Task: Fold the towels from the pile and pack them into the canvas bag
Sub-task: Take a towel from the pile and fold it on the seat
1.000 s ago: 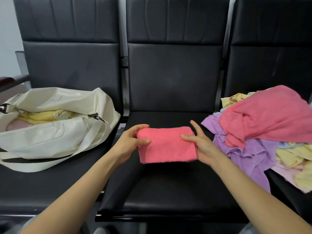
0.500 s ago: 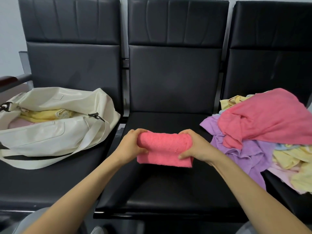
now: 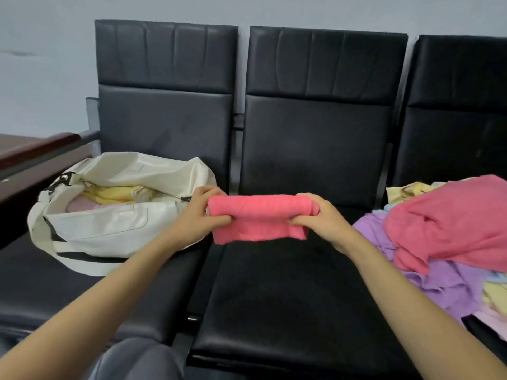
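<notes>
Coral-pink terry towel [image 3: 259,219], folded to a thick oblong: held between your two hands over the back part of the middle black padded seat [image 3: 288,297], its lower flap hanging down. Whether that flap touches the cushion cannot be told.

Your left hand [image 3: 201,212] grips the towel's left end, fingers curled over the top and thumb pressed on the near face. Your right hand [image 3: 319,215] grips the right end the same way.

Cream canvas bag [image 3: 115,223], soft, with black clips and a long strap: lies on the left black seat, mouth open, just beside your left hand. Contents on view are folded pale yellow towels [image 3: 115,194] toward the back and a pale pink towel [image 3: 79,208] at the left end.

Loose pile of towels [image 3: 450,223]: sits on the right seat, well apart from the bag. A large coral-pink piece lies on top, crumpled purple towels [image 3: 428,286] spread beneath it toward the middle seat, and yellow and pale blue pieces show at the edges.

Dark reddish wooden ledge [image 3: 33,146]: far left, beside the bag's seat.

Grey trouser knee [image 3: 137,360]: bottom edge, below your left forearm.
</notes>
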### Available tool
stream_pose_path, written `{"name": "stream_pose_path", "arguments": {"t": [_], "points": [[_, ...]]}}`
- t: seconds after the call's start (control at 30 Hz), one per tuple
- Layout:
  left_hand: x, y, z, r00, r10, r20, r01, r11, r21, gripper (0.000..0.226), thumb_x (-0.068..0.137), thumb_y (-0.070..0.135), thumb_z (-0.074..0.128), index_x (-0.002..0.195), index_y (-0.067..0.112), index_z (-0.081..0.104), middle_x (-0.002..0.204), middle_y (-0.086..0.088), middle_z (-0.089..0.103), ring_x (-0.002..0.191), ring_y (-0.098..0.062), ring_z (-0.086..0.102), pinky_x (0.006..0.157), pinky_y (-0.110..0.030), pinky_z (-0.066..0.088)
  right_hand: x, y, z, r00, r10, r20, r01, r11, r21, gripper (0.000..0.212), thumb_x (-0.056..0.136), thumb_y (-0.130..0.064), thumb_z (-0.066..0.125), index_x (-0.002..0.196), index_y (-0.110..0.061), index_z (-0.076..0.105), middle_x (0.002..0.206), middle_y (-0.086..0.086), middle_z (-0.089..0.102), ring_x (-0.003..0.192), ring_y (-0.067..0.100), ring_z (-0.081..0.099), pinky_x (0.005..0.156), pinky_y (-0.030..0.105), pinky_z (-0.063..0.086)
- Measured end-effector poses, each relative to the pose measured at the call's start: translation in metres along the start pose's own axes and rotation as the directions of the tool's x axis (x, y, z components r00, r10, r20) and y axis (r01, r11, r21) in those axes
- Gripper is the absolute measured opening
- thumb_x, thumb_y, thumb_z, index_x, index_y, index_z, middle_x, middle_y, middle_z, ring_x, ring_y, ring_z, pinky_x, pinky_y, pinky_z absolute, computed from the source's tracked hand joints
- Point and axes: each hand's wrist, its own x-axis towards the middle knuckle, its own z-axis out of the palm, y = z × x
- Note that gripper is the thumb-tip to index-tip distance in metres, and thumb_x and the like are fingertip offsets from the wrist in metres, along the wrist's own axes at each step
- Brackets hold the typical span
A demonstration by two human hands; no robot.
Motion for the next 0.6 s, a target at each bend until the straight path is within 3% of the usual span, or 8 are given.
{"name": "stream_pose_path", "arguments": {"t": [0.07,0.13,0.2,0.3,0.4,0.47,0.53,0.6], "points": [[0.011,-0.008,-0.016,0.991,-0.109,-0.071,0.09,0.969,-0.231,0.018,0.086,0.008,0.06,0.098,0.021,0.056,0.098,0.006,0.056,0.091,-0.003,0.053,0.074,-0.01,0.046,0.026,-0.013,0.023,0.997,0.061,0.048,-0.073,0.941,0.33,0.038,0.081,-0.003,0.07,0.114,-0.02,0.062,0.113,0.003,0.068,0.108,0.02,0.063,0.093,0.035,0.05],[0.023,-0.022,-0.03,0.965,-0.207,-0.16,0.156,0.946,-0.284,0.02,0.093,0.008,0.05,0.108,0.021,0.052,0.1,0.006,0.056,0.09,-0.002,0.052,0.073,-0.016,0.046,0.056,-0.026,0.053,0.989,0.121,0.085,-0.146,0.899,0.413,0.036,0.086,-0.007,0.065,0.119,-0.019,0.059,0.111,0.003,0.068,0.105,0.02,0.064,0.086,0.033,0.051],[0.034,-0.043,-0.049,0.938,-0.265,-0.223,0.206,0.945,-0.253,0.02,0.095,0.011,0.044,0.114,0.016,0.046,0.102,0.004,0.05,0.092,-0.007,0.049,0.07,-0.019,0.042,0.087,-0.033,0.085,0.98,0.158,0.118,-0.191,0.909,0.371,0.035,0.09,-0.015,0.061,0.124,-0.021,0.055,0.114,0.003,0.067,0.103,0.02,0.064,0.081,0.036,0.053],[0.047,-0.078,-0.085,0.884,-0.378,-0.275,0.31,0.915,-0.259,0.021,0.097,0.013,0.045,0.117,0.011,0.04,0.105,-0.004,0.05,0.089,-0.017,0.056,0.062,-0.03,0.053,0.128,-0.041,0.127,0.968,0.158,0.197,-0.215,0.924,0.317,0.036,0.094,-0.021,0.059,0.128,-0.02,0.048,0.119,0.005,0.066,0.102,0.022,0.067,0.085,0.044,0.057],[0.056,-0.104,-0.125,0.847,-0.43,-0.313,0.328,0.885,-0.329,0.029,0.098,0.015,0.051,0.117,0.017,0.029,0.098,-0.015,0.053,0.067,-0.024,0.059,0.043,-0.028,0.051,0.165,-0.054,0.169,0.965,0.124,0.232,-0.191,0.937,0.292,0.04,0.095,-0.026,0.058,0.128,-0.02,0.036,0.126,0.009,0.058,0.105,0.027,0.066,0.088,0.051,0.055],[0.066,-0.122,-0.153,0.84,-0.416,-0.349,0.32,0.899,-0.299,0.022,0.099,0.012,0.05,0.109,0.023,0.034,0.085,-0.016,0.05,0.065,-0.025,0.054,0.052,-0.034,0.052,0.188,-0.066,0.198,0.98,0.077,0.184,-0.122,0.962,0.246,0.048,0.096,-0.025,0.055,0.133,-0.026,0.025,0.133,0.008,0.046,0.109,0.032,0.061,0.09,0.052,0.054],[0.076,-0.139,-0.179,0.832,-0.41,-0.375,0.352,0.911,-0.215,0.017,0.099,0.007,0.045,0.095,0.024,0.043,0.083,-0.012,0.046,0.073,-0.022,0.048,0.067,-0.038,0.048,0.209,-0.08,0.226,0.985,0.045,0.169,-0.079,0.976,0.202,0.042,0.099,-0.02,0.049,0.13,-0.029,0.023,0.123,0.005,0.044,0.096,0.027,0.061,0.075,0.042,0.06],[0.086,-0.153,-0.202,0.806,-0.436,-0.402,0.424,0.897,-0.122,0.022,0.096,0.0,0.04,0.092,0.02,0.05,0.079,-0.007,0.048,0.067,-0.017,0.048,0.062,-0.025,0.046,0.224,-0.097,0.253,0.965,0.087,0.249,-0.15,0.957,0.248,0.029,0.102,-0.015,0.039,0.124,-0.03,0.026,0.103,-0.002,0.042,0.072,0.019,0.057,0.051,0.032,0.058]]}}
